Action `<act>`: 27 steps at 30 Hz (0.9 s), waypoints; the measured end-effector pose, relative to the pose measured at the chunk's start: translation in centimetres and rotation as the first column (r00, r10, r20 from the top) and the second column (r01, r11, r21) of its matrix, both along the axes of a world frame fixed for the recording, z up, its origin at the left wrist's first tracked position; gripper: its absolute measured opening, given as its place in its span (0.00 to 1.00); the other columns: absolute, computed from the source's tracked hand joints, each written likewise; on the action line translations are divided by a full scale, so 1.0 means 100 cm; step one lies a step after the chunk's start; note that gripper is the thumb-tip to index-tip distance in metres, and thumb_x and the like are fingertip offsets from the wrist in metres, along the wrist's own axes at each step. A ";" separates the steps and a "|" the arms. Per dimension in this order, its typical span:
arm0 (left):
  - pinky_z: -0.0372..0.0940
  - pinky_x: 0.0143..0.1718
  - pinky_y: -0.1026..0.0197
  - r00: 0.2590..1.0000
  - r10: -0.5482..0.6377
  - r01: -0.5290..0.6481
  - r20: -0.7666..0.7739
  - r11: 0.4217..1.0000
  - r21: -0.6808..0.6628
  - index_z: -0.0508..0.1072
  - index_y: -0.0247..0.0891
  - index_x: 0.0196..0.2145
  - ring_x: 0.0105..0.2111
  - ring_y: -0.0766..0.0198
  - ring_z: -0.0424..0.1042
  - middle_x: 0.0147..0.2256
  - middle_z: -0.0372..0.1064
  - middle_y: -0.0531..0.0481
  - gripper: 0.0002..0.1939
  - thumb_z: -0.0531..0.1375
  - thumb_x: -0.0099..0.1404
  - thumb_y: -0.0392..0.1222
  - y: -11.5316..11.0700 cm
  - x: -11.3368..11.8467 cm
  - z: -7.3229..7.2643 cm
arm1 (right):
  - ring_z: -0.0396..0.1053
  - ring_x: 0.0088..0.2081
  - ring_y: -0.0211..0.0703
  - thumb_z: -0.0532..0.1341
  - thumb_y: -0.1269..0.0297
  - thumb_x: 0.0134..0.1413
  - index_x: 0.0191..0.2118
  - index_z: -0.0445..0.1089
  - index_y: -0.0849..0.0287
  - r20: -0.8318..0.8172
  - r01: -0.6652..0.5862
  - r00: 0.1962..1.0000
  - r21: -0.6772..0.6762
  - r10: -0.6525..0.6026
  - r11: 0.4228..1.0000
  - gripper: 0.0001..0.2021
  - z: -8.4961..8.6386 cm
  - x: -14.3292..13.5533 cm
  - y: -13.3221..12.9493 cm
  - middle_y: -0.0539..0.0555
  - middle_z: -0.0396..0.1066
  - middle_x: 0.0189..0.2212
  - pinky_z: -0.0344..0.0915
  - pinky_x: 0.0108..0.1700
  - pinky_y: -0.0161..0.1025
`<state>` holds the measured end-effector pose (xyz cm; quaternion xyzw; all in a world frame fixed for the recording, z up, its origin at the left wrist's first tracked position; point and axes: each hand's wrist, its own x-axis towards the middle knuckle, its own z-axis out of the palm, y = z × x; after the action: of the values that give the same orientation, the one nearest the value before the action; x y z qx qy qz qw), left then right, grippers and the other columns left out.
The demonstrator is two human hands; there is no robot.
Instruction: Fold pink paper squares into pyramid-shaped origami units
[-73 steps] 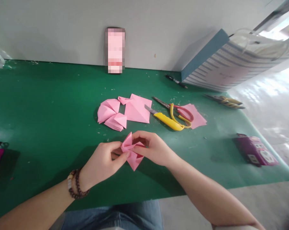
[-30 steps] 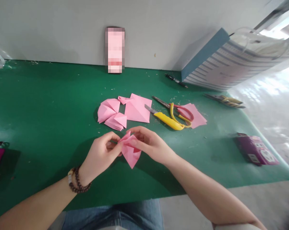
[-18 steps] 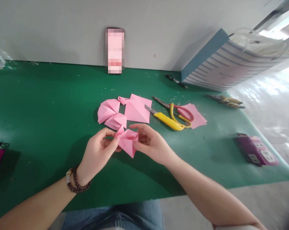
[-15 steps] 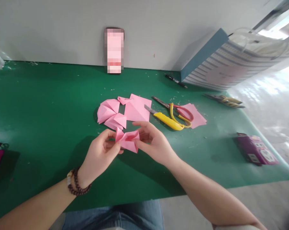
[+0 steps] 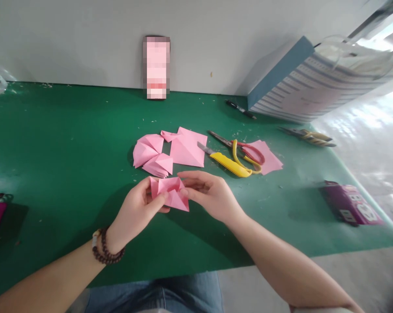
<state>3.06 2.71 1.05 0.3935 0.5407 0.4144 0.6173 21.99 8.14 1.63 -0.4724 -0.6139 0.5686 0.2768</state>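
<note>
Between my hands is a small piece of folded pink paper (image 5: 173,198), its middle opened into a hollow with pointed corners. My left hand (image 5: 142,204) grips its left side, thumb on the front and fingers behind. On the right side, my right hand (image 5: 208,195) pinches the edge with thumb and fingers. Just beyond lie several folded pink paper pieces (image 5: 149,150) and a flat pink sheet (image 5: 190,148). The tip of a yellow utility knife (image 5: 231,164) rests on that sheet's right edge.
Scissors (image 5: 235,150) with red and yellow handles lie over more pink paper (image 5: 268,156). A pen (image 5: 240,109), pliers (image 5: 309,137), a striped paper bag (image 5: 301,91) and a purple box (image 5: 351,202) are to the right. A phone (image 5: 156,67) leans on the wall.
The folded paper has turned slightly and its hollow faces me more openly. My left thumb has shifted onto its front, and both hands stay close to the same place.
</note>
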 end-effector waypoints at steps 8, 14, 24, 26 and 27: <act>0.77 0.38 0.58 0.999 -0.001 0.003 -0.044 0.999 0.038 0.69 0.34 0.46 0.39 0.58 0.78 0.43 0.74 0.45 0.17 0.63 0.60 0.43 -0.003 0.003 0.000 | 0.76 0.34 0.42 0.65 0.64 0.51 0.42 0.74 0.55 0.103 0.022 0.994 0.168 -0.039 0.986 0.11 0.000 -0.004 -0.004 0.51 0.78 0.34 0.74 0.37 0.39; 0.76 0.38 0.60 0.990 -0.014 0.027 -0.140 0.995 0.091 0.69 0.37 0.47 0.38 0.60 0.77 0.43 0.73 0.47 0.16 0.62 0.62 0.42 -0.005 0.003 -0.004 | 0.73 0.31 0.38 0.63 0.67 0.52 0.36 0.69 0.56 0.134 0.031 0.987 0.370 -0.087 0.928 0.04 0.001 -0.005 -0.010 0.50 0.73 0.31 0.71 0.31 0.35; 0.76 0.37 0.64 0.994 -0.042 0.056 -0.102 0.988 0.143 0.70 0.38 0.45 0.39 0.62 0.78 0.41 0.75 0.50 0.12 0.61 0.63 0.39 -0.004 0.004 0.000 | 0.71 0.31 0.38 0.62 0.62 0.56 0.42 0.70 0.56 0.090 0.007 0.995 0.267 -0.033 0.964 0.08 0.001 -0.003 -0.006 0.52 0.73 0.33 0.70 0.31 0.35; 0.76 0.37 0.64 0.992 -0.030 0.047 -0.119 0.988 0.147 0.70 0.38 0.45 0.39 0.62 0.78 0.41 0.76 0.49 0.13 0.61 0.63 0.39 -0.004 0.003 0.000 | 0.72 0.33 0.39 0.62 0.59 0.55 0.49 0.67 0.55 0.048 -0.026 0.999 0.178 0.018 0.984 0.16 0.001 -0.002 -0.006 0.53 0.71 0.37 0.70 0.30 0.35; 0.75 0.37 0.65 0.990 -0.021 0.042 -0.137 0.987 0.153 0.70 0.38 0.45 0.38 0.63 0.78 0.40 0.76 0.50 0.13 0.61 0.63 0.40 -0.004 0.003 0.000 | 0.72 0.34 0.39 0.63 0.59 0.54 0.51 0.65 0.55 0.044 -0.051 0.998 0.135 0.045 0.990 0.19 0.001 -0.002 -0.007 0.54 0.70 0.40 0.71 0.29 0.35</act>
<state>3.34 2.34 1.08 0.4760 0.5408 0.4181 0.5533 21.79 7.47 1.69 -0.4490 -0.6678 0.5223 0.2821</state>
